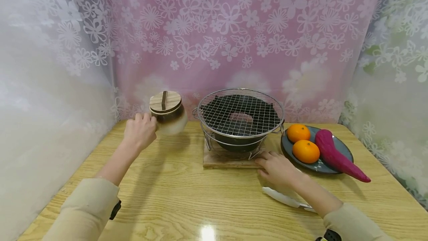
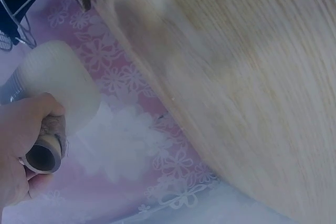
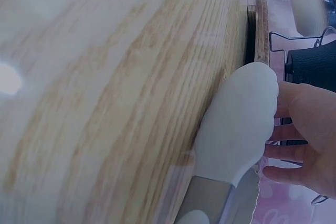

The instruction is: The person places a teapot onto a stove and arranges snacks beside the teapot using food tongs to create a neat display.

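Observation:
My left hand (image 1: 141, 131) grips the hollow side handle (image 2: 46, 153) of a small ceramic pot (image 1: 172, 122). The pot is brown above and cream below, and a wooden lid (image 1: 165, 101) covers it. It hangs above the table, left of the grill. My right hand (image 1: 279, 168) lies at the right front corner of a wooden board (image 1: 230, 162), its fingers relaxed and holding nothing. Whether they touch the board I cannot tell. On the board stands a black brazier (image 1: 238, 142) in a wire stand, with a round wire grate (image 1: 240, 112) on top.
White-tipped tongs (image 1: 281, 197) lie beneath my right forearm. Right of the grill, a dark plate (image 1: 346, 148) carries two oranges (image 1: 305, 151) and a purple sweet potato-like vegetable (image 1: 334, 155). A pink floral curtain (image 1: 234, 40) hangs behind the wooden table (image 1: 187, 196).

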Tool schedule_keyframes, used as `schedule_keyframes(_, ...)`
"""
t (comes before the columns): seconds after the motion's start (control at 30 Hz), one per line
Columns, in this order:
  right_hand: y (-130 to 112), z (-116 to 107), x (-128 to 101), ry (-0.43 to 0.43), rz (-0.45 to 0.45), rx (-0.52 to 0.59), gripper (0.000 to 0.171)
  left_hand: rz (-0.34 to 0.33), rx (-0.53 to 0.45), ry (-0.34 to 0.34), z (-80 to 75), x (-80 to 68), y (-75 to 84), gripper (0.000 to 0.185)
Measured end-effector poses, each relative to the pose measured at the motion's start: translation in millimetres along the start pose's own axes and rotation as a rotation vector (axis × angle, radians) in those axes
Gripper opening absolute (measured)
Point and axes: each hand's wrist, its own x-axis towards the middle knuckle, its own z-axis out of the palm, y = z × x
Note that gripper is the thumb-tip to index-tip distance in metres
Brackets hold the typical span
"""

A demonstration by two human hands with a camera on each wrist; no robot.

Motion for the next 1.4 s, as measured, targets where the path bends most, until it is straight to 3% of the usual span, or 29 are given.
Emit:
schedule_keyframes(0.5,-2.5,-1.6,-3.0,0.005,-0.006,0.019,0.027,0.0,-0.001,0.017,-18.0,16.1,-3.4,0.016)
schedule_keyframes(0.93,-2.5,0.9,-2.6,0.035,-0.012,0.001,0.025,-0.014,-0.006,-0.048,-32.0,26.8,-3.6,0.029)
schedule_keyframes(1.2,-2.3,1.0,-1.9,0.034,-0.007,0.001,0.024,-0.008,0.008,-0.031,-38.3,34.4,0.6,0.037)
schedule_keyframes(1.4,-2.2,0.9,-0.8,0.025,-0.003,-0.009,0.024,-0.005,0.007,-0.013,-42.2,41.2,1.7,0.031)
